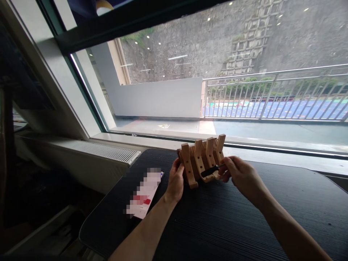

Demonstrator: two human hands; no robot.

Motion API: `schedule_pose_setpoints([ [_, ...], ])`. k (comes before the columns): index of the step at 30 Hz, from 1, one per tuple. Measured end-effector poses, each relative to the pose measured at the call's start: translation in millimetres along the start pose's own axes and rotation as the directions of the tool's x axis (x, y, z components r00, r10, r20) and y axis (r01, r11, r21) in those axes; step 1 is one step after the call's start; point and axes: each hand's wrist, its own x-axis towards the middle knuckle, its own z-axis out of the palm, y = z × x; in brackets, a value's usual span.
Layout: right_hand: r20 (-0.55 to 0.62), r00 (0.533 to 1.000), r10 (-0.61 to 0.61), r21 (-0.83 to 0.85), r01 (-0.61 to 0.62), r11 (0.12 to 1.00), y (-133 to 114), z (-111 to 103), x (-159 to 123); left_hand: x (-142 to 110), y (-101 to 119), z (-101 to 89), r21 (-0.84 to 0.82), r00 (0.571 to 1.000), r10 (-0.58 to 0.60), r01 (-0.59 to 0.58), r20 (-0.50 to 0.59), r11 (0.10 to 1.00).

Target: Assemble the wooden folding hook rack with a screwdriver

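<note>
A wooden rack (193,164) with several upright hook-shaped pieces, each with dark holes, is held tilted over the black table. My left hand (175,180) is closed on the rack's left end, thumb toward the front. In my right hand (239,171) is a screwdriver (210,170), pinched at its thin metal shaft. Its black handle points left and lies across the front of the hooks. The fingers of that hand are close to the rack's right end; whether they touch it, I cannot tell.
A phone (145,195) with a partly blurred screen lies left of my left forearm on the black table (231,221). Beyond the table's far edge are a window sill (160,142) and a large window. A white vent grille (108,150) runs along the left.
</note>
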Motion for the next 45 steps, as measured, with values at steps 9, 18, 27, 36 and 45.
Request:
schedule_pose_setpoints([
  [9, 0.321, 0.885, -0.339, -0.635, 0.466, 0.616, 5, 7, -40, -3, 5, 1.8, 0.117, 0.992, 0.111, -0.117, 0.063, 0.986],
  [18, 0.197, 0.929, -0.314, -0.471, 0.371, 0.800, 28, 14, -41, -4, 15, -2.9, 0.371, 0.971, 0.093, -0.171, 0.218, 0.913],
  [27, 0.202, 0.939, -0.279, -0.380, 0.337, 0.861, 36, 23, -47, -5, 10, -4.7, 0.615, 0.975, 0.125, -0.212, 0.182, 0.759],
  [36, 0.257, 0.923, -0.286, -0.395, 0.370, 0.841, 52, 27, -49, -2, 11, -7.8, 0.577, 0.974, 0.096, -0.199, 0.204, 0.792],
  [45, 0.086, 0.908, -0.411, -0.447, 0.403, 0.798, 48, 22, -52, 2, 18, -9.6, 0.581, 0.961, 0.009, -0.175, 0.276, 0.795],
])
